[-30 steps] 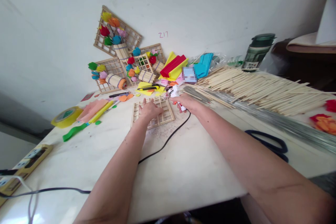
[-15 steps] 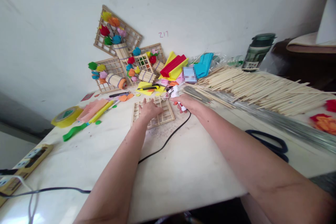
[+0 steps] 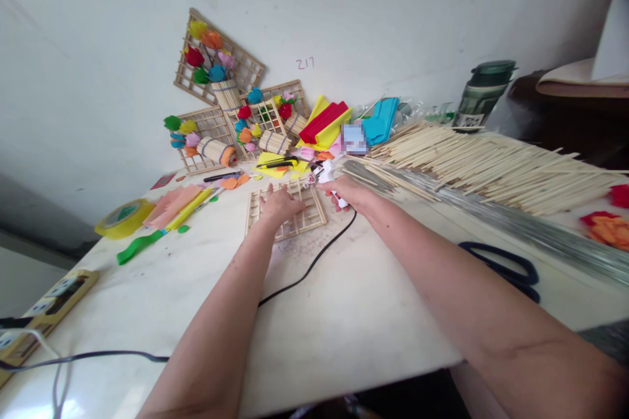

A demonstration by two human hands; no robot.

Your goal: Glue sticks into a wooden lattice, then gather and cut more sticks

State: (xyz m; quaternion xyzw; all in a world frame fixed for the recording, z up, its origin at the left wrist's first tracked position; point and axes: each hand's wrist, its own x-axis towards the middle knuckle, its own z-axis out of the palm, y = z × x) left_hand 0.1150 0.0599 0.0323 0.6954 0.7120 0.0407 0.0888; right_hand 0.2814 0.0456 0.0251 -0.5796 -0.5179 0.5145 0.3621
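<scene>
Background flower lattices [image 3: 225,57] look done; our grid [image 3: 316,208] lies flowerless, left fingers [image 3: 270,192] splayed atop, right fingers [image 3: 328,186] gripping a glue gun [image 3: 326,171].

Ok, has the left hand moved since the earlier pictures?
No, not visibly: the left hand is over the same part of the wooden grid, as far from the knife on the yellow paper as before.

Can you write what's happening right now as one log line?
left hand: on wooden lattice | right hand: holding white corded tool | wooden sticks: spread at right
</scene>
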